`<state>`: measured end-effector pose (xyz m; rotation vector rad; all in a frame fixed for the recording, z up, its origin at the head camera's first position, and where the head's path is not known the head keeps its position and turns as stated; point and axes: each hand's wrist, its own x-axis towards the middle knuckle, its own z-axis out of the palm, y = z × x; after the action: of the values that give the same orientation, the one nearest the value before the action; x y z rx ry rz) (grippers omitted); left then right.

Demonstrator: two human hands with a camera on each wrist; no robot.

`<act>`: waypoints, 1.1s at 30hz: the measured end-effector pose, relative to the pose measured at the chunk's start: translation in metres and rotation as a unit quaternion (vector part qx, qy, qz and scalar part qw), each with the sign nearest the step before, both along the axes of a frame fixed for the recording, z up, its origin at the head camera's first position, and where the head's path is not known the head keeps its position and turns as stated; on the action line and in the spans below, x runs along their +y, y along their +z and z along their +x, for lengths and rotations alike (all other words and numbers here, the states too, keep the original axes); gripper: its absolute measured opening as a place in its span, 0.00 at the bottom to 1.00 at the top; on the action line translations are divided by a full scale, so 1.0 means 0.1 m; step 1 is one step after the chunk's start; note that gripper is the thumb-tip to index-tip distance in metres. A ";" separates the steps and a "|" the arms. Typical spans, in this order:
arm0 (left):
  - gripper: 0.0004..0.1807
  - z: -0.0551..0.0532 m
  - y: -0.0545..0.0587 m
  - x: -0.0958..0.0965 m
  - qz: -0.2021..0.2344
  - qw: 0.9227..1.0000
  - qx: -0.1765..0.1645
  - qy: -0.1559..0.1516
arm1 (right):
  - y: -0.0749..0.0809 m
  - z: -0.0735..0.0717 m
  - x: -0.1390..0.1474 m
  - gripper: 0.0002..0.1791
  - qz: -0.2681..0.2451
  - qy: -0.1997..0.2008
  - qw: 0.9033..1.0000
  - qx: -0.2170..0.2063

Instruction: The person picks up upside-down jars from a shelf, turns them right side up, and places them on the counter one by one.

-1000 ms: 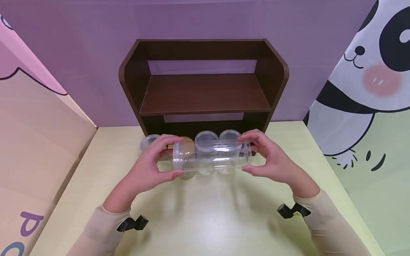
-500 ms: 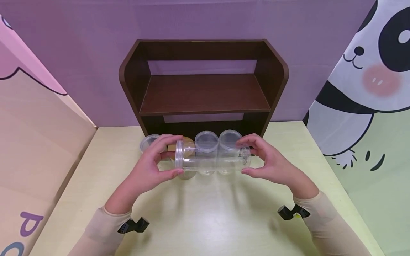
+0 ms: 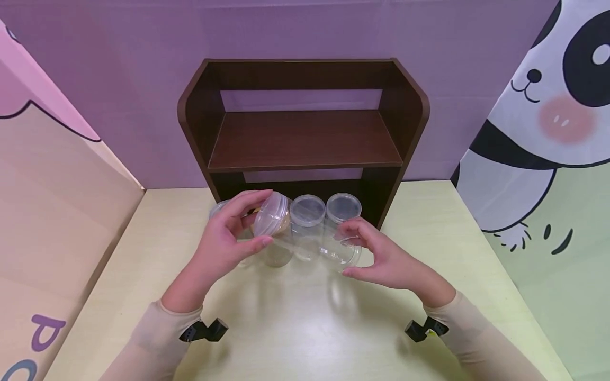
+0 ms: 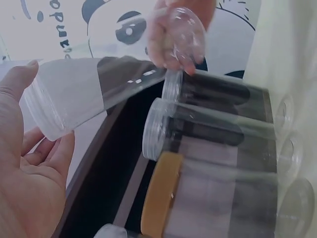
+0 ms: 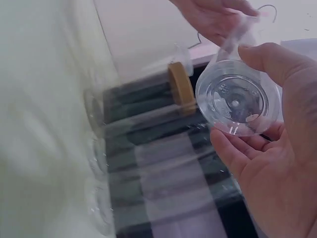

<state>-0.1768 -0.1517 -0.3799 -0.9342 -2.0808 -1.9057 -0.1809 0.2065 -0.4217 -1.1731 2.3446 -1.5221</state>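
A clear plastic jar (image 4: 74,94) with a clear lid is held aslant above the table between both hands. My left hand (image 3: 226,227) grips its lidded end, which is the higher one in the head view. At the lower end, my right hand (image 3: 378,256) holds the round base (image 5: 235,101) between thumb and fingers. Behind it stand several similar jars in a row. Two on the right, a clear-lidded jar (image 3: 307,211) and another clear-lidded jar (image 3: 343,208), show well. An orange-lidded jar (image 4: 161,196) is partly covered by the held one. The leftmost jar (image 3: 218,208) is mostly hidden behind my left hand.
A dark brown two-tier shelf (image 3: 305,140) stands at the back, right behind the jar row. The pale table (image 3: 305,328) stretches in front of the jars. A purple backdrop (image 3: 305,29) and printed side panels enclose it.
The held jar has gone from level to slanted. Its lidded end rose slightly as my left hand moved up, while my right hand came lower and leftward with the base. The standing jars stayed put.
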 end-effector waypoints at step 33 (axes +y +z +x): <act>0.44 -0.01 0.15 0.63 -0.038 0.993 0.034 -0.109 | -0.43 0.10 -0.42 0.50 -0.069 -0.010 0.993 -0.093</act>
<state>-0.1777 -0.0884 -0.3653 -1.2735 -2.1005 -1.8737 -0.1709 0.1641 -0.4645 -0.9877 2.1676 -1.7431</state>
